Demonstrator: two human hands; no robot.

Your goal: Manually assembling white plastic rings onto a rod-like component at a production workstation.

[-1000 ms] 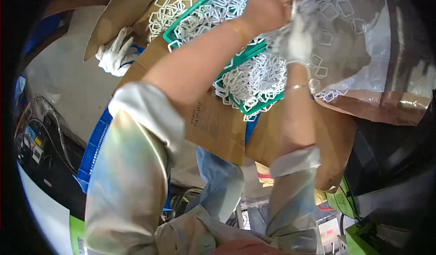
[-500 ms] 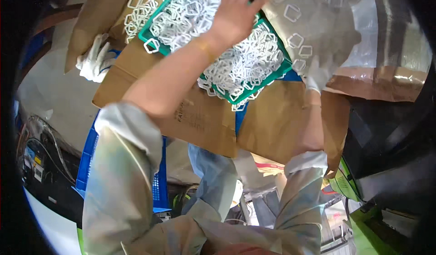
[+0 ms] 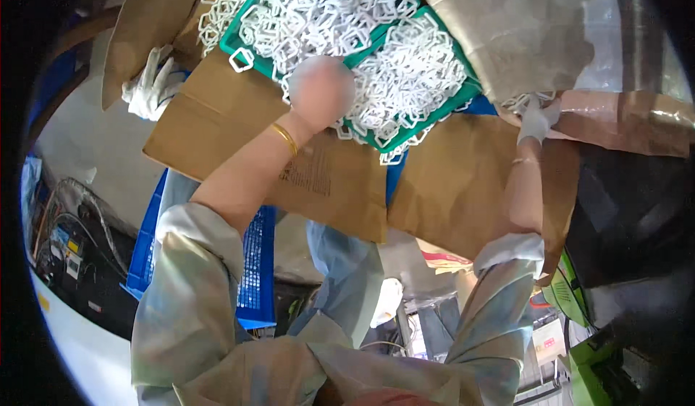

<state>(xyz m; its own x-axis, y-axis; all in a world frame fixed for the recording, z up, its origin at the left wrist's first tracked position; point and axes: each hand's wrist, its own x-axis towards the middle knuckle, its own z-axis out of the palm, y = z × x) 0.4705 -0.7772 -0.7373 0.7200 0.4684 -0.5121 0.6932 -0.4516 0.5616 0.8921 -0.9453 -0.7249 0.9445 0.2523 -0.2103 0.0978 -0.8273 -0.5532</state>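
My left hand (image 3: 322,91) is bare and smeared by blur, so its fingers cannot be made out. It is over the near edge of a green tray (image 3: 235,33) heaped with white plastic links (image 3: 304,19). A second green compartment (image 3: 450,109) beside it holds more links (image 3: 416,66). My right hand (image 3: 537,121), in a white glove, is at the near edge of a grey-brown sheet (image 3: 507,30). A small bunch of links (image 3: 520,102) lies against its fingers; whether they grip it is hidden.
Open cardboard flaps (image 3: 449,182) surround the trays on the near side. More loose links (image 3: 217,19) lie at the far left on cardboard. A white glove (image 3: 152,91) rests left of the tray. Below is a blue crate (image 3: 257,268); a black surface (image 3: 637,210) lies to the right.
My left hand has drawn back from the far side to the tray's near edge. My right hand has shifted right. Links scattered over the sheet are now mostly gathered by my right hand.
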